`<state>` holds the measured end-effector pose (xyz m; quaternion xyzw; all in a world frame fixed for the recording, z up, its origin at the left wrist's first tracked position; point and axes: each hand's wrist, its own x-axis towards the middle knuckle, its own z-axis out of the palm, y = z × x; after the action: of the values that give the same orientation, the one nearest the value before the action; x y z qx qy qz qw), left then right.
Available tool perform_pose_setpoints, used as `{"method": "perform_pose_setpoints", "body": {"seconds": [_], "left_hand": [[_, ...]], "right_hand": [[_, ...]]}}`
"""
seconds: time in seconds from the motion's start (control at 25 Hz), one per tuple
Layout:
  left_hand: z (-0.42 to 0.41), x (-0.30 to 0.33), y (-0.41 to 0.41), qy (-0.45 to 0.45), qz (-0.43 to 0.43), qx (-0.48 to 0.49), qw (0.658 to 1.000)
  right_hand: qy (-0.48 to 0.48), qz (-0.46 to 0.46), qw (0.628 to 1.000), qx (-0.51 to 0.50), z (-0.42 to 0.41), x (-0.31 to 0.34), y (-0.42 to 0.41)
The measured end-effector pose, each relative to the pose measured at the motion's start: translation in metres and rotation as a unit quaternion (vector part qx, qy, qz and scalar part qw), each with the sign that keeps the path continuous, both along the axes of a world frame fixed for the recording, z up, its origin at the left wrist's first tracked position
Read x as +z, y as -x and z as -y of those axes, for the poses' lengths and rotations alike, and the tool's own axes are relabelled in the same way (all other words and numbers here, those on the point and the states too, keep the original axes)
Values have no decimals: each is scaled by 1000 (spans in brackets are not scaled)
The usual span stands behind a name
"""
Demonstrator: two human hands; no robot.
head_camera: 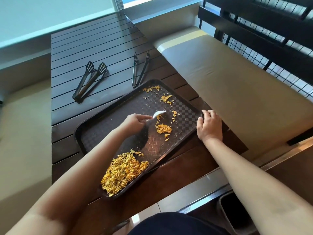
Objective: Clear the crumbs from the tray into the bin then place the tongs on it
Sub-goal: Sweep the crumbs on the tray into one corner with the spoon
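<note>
We look down on a dark slatted surface (94, 48) with cushioned seating on either side of it. On it the tray (105, 126), dark with a checkered floor, lies at an angle, and we place everything else by it. Its near corner juts past the surface's front edge, and the bin (237, 216) stands on the floor below and to the right of that corner, partly hidden by our right forearm.

Beyond the tray's far rim lie two pairs of tongs: a broad pair (89, 82) well apart from the tray to the far left, and a narrow pair (139, 70) whose hinge end lies just at the tray's far corner. Bare slats stretch between and beyond them.

Our right hand (210, 126) grips the tray's right-hand rim, fingers curled over the edge. Our left hand (135, 122) hovers over the tray's middle, pinching a small white scraper (157, 114), blurred, beside the loose bits.

The big heap of yellow crumbs (122, 172) sits in the tray's near corner, against the rim. Smaller clusters (163, 128) lie at the middle and toward the far corner, with fine specks scattered between.
</note>
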<state>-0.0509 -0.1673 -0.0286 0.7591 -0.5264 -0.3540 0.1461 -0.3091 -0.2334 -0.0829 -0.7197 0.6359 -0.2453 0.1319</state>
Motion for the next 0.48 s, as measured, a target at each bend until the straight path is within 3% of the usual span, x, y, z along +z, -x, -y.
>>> {"method": "perform_pose_setpoints", "body": {"seconds": [0.16,0.32,0.48], "left_hand": [[-15,6,0,-47,-22,-64,997],[10,7,11,32,1,23,999],[29,5,32,10,-9,17,1000]], "right_hand": [[1,-3,1000,2,1,-1,0],[1,1,1000,5,1,-3,1],[-2,6,1000,7,2,-5,2]]}}
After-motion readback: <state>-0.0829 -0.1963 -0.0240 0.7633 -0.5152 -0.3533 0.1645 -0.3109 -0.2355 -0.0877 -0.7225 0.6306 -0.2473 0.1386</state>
